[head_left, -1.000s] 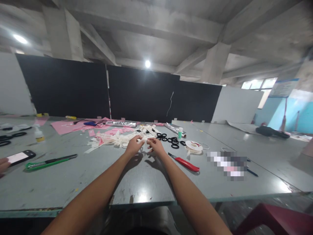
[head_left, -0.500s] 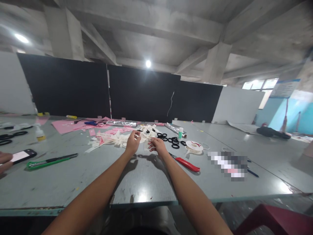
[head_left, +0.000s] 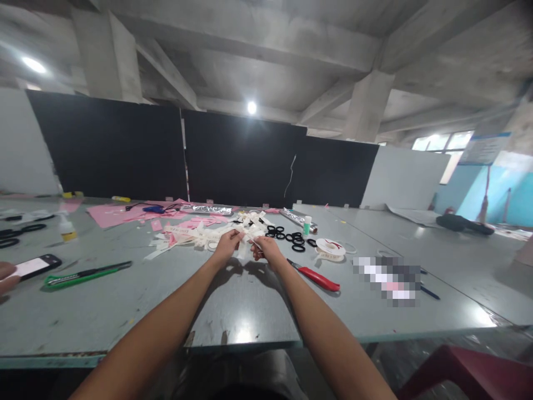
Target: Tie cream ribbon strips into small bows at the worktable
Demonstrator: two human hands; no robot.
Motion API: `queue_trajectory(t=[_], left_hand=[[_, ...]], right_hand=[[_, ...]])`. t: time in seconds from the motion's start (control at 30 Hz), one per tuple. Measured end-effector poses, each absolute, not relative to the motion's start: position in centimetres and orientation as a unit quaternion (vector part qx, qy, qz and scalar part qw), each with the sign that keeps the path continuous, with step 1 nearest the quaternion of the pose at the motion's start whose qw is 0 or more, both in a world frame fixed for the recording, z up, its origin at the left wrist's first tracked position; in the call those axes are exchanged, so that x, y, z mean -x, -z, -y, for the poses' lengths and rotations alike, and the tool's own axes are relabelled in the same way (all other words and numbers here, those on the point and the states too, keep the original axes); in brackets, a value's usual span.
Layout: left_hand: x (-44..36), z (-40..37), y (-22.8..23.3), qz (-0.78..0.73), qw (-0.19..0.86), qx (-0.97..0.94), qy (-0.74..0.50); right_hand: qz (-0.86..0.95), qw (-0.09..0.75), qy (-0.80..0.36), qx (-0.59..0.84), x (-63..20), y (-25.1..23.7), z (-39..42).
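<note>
Both forearms stretched forward, converging far centre. Left hand and right hand nearly touching, fingers curled in pinch.

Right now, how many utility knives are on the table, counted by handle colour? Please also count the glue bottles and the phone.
Red utility knife: 1
Green utility knife: 1
Glue bottles: 2, one with a yellow base, one with a green cap
Phone: 1
Total: 5
The red knife lies just right of the right hand.
</note>
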State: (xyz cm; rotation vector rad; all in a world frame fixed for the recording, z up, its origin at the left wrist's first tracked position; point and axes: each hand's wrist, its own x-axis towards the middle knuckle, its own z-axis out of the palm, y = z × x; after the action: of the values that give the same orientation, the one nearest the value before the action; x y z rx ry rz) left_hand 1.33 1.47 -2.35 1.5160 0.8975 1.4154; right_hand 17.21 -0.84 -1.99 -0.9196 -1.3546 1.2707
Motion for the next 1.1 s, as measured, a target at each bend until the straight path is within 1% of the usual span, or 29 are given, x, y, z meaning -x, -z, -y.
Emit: queue_trajectory(t=[0.13, 0.23, 0.47, 0.63, 0.73, 0.87, 0.93, 1.0, 1.1], left_hand=[[-1.2, -1.2, 2.3, -0.365, 0.421, -0.617, -0.556], [-1.4, -0.8, 2.2, -0.365, 0.421, -0.633, -0.538], [-2.0, -0.7, 2.9, -0.35, 0.534, -0.621, -0.454], [-1.6, -1.0, 3.4, -0.398, 0.554, -0.635, -0.364], [-1.4, -0.7, 3.2, -0.413, 0.546, -0.645, -0.339], [-1.2, -0.2, 2.7, -0.408, 0.534, -0.671, -0.314], [-1.2, -0.3, 2.7, -0.389, 0.544, -0.671, -0.321], [-1.2, -0.5, 2.7, -0.379, 0.536, -0.668, -0.35], [-1.3, -1.1, 2.8, -0.392, 0.453, -0.676, -0.43]], right_hand=[[0.56, 0.52, -0.483, 0.428, -17.5, 2.2, 0.3], [0.566, 0.531, -0.459, 0.434, -17.6, 2.3, 0.0], [0.574, 0.553, -0.408, 0.445, -17.7, 2.4, -0.2], [0.583, 0.577, -0.349, 0.453, -18.1, 2.6, -0.4], [0.593, 0.577, -0.32, 0.461, -18.3, 2.6, -0.6], [0.575, 0.608, -0.301, 0.458, -18.6, 2.5, -0.9], [0.543, 0.624, -0.337, 0.45, -18.7, 2.4, -0.8], [0.493, 0.631, -0.424, 0.423, -18.7, 2.2, -0.5], [0.44, 0.593, -0.566, 0.365, -18.5, 2.1, 0.1]])
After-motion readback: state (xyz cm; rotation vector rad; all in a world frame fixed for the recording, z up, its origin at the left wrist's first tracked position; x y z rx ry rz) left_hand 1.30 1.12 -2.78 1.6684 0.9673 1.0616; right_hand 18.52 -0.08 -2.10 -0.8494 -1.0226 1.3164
